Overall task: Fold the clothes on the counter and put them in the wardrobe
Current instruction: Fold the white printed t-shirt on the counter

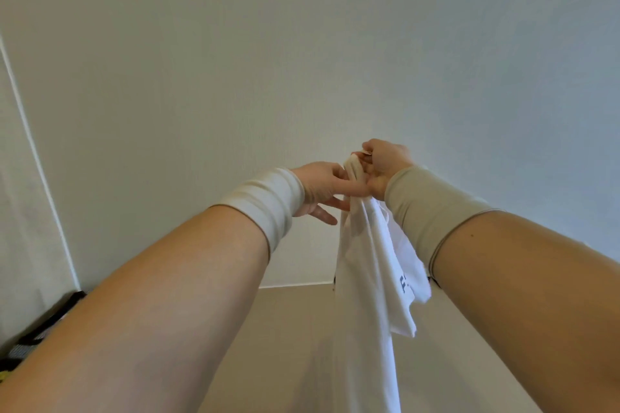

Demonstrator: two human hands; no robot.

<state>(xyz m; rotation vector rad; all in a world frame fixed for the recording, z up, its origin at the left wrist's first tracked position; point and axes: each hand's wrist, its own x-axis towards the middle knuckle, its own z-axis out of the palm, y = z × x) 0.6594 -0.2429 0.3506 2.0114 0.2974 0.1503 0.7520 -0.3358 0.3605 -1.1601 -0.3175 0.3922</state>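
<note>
A white garment (364, 278) with small dark lettering hangs down in front of me, held up at its top end. My right hand (385, 164) grips the bunched top of the cloth, fingers curled round it. My left hand (322, 189) is just left of it, fingers stretched out and touching the cloth below that grip. Both wrists wear beige bands. The garment's lower part runs out of view at the bottom edge.
A beige counter (292, 329) lies below, ending at a plain pale wall (302, 60). A dark bag or cloth item (40, 329) sits at the lower left beside a white panel edge (33, 151).
</note>
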